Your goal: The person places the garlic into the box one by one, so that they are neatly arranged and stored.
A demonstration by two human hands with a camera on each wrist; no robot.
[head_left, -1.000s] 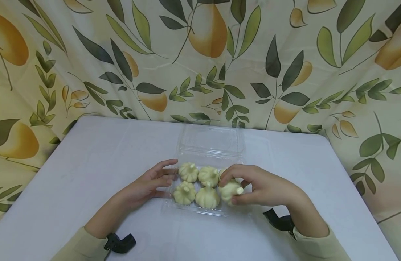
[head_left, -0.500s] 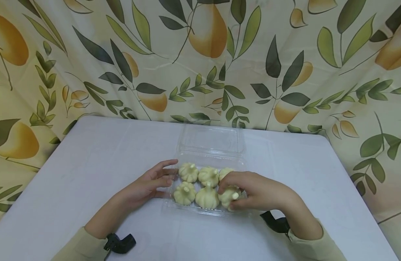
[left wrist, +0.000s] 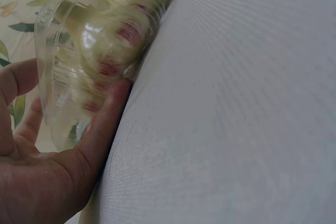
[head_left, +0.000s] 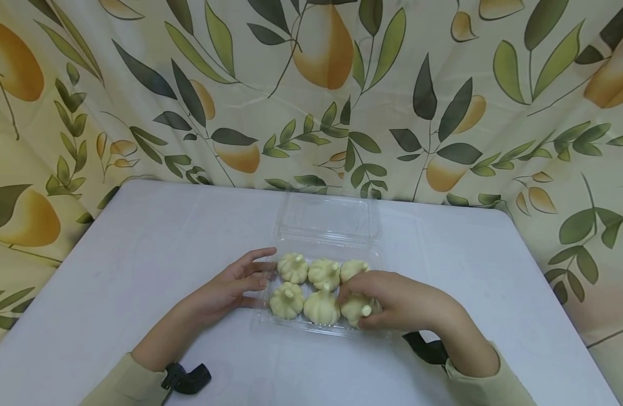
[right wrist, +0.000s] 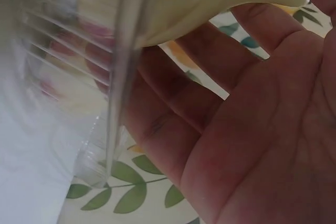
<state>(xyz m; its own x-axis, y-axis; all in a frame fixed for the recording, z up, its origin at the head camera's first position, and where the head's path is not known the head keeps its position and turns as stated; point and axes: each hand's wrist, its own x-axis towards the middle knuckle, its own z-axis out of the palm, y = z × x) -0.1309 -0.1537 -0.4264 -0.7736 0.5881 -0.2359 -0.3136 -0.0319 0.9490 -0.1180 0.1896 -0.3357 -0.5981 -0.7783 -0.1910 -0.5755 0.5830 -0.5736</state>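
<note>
In the head view, a clear plastic clamshell box (head_left: 316, 329) lies with two rows of pale garlic bulbs (head_left: 322, 308) inside. My right hand (head_left: 410, 301) holds the garlic bulb (head_left: 353, 310) at the box's front right corner, its stem facing right. Thumb and fingers are curled about this bulb, which sits low, level with its neighbours. My left hand (head_left: 235, 286) rests against the box's left side with fingers spread. Seen from the left wrist, the thumb (left wrist: 105, 119) lies along the clear wall, and reddish patches mark the bulbs behind it.
The box's clear lid (head_left: 328, 217) lies folded back toward the far table edge. A white cloth covers the table (head_left: 154, 248). Behind it hangs a curtain (head_left: 311, 113) printed with fruit and leaves. Black camera mounts (head_left: 188, 379) sit on both wrists.
My right hand has lowered the garlic bulb into the front right spot of the box and drawn slightly nearer. More of the bulb behind it now shows. My left hand has stayed still.
</note>
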